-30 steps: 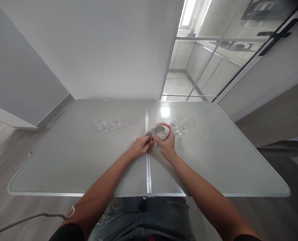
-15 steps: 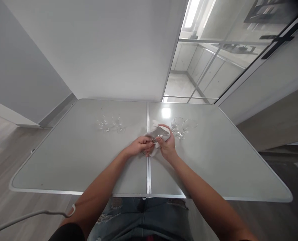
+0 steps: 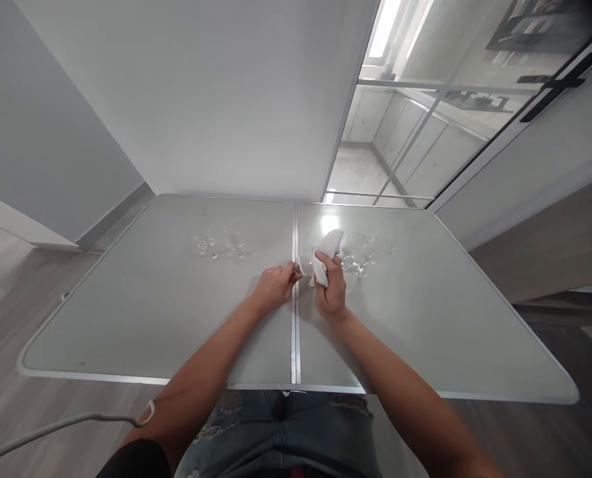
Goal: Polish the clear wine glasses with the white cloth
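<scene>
A clear stemmed glass [image 3: 306, 259] is tilted sideways over the table's middle seam. My left hand [image 3: 275, 287] is closed in a pinch around its stem end. At the bowl end, a white cloth [image 3: 332, 243] is gripped by my right hand [image 3: 331, 289], thumb over the fabric. The cloth presses against the bowl and hides part of its rim. Just beyond my right hand stand two clear stemmed glasses, a nearer one [image 3: 359, 267] and one leaning outward at its right [image 3: 379, 247].
On the left half of the grey folding table [image 3: 141, 312] stand two more stemmed glasses [image 3: 237, 247]. A metal seam [image 3: 294, 332] splits the tabletop. Behind it rise a white wall [image 3: 226, 99] and a glazed door [image 3: 405, 133]. A pale cable [image 3: 77, 419] hangs by my left forearm.
The glass has turned so its bowl points right. My left hand has shifted to the stem end, and the cloth, once wrapped loosely between both hands, is now bunched in my right hand.
</scene>
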Motion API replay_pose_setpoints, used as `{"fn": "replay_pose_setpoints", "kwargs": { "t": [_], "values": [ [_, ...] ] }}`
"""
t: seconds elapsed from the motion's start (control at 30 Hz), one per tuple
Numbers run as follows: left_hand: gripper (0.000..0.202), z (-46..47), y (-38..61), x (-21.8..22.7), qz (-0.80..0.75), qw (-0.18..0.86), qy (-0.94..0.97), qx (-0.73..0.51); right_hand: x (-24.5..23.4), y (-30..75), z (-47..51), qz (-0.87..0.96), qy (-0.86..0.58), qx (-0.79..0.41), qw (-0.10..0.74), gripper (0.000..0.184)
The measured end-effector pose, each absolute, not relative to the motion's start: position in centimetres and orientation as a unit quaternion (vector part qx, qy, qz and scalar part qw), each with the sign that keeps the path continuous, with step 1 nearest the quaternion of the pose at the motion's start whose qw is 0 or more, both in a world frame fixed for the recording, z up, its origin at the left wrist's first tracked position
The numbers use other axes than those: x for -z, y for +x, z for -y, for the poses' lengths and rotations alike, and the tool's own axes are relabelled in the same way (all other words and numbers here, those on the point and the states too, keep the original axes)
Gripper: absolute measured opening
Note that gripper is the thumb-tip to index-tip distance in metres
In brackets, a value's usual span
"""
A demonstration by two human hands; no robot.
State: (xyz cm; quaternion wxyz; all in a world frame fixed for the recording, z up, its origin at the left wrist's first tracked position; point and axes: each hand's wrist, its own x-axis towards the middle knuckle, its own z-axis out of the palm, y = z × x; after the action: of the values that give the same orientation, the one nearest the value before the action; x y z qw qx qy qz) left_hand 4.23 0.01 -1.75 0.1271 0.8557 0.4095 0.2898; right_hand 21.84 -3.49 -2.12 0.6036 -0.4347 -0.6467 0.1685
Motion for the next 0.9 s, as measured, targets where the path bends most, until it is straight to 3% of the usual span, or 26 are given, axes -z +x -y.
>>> {"fn": "replay_pose_setpoints", "kwargs": {
  "t": [0.1, 0.23, 0.4, 0.57, 0.67, 0.8, 0.9],
  "values": [
    [0.018, -0.2, 4.0, 2.1, -0.406, 0.099, 0.872, -0.254, 1.6, 22.2, 3.7, 0.643, -0.442, -0.170, 0.602, 0.035],
    [0.018, -0.4, 3.6, 2.4, -0.428, 0.055, 0.880, -0.201, 0.2, 22.7, 3.6, 0.612, -0.452, -0.286, 0.583, 0.033],
    [0.017, -0.8, 3.3, 2.4, -0.454, 0.031, 0.859, -0.236, -0.5, 22.8, 3.5, 0.597, -0.411, -0.329, 0.605, 0.032],
    [0.022, -0.8, 3.4, 2.4, -0.474, 0.214, 0.758, -0.393, -0.5, 21.7, 3.8, 0.573, -0.393, -0.319, 0.644, 0.058],
    [0.027, -0.5, 3.9, 2.4, -0.440, 0.315, 0.713, -0.446, 0.4, 20.7, 3.8, 0.541, -0.373, -0.421, 0.625, 0.060],
    [0.030, 0.0, 4.6, 2.6, -0.396, 0.333, 0.747, -0.416, 2.1, 19.9, 3.1, 0.477, -0.325, -0.564, 0.590, 0.052],
    [0.028, 0.1, 4.7, 2.7, -0.374, 0.330, 0.771, -0.397, 2.5, 20.3, 2.6, 0.454, -0.319, -0.578, 0.598, 0.055]
  ]
}}
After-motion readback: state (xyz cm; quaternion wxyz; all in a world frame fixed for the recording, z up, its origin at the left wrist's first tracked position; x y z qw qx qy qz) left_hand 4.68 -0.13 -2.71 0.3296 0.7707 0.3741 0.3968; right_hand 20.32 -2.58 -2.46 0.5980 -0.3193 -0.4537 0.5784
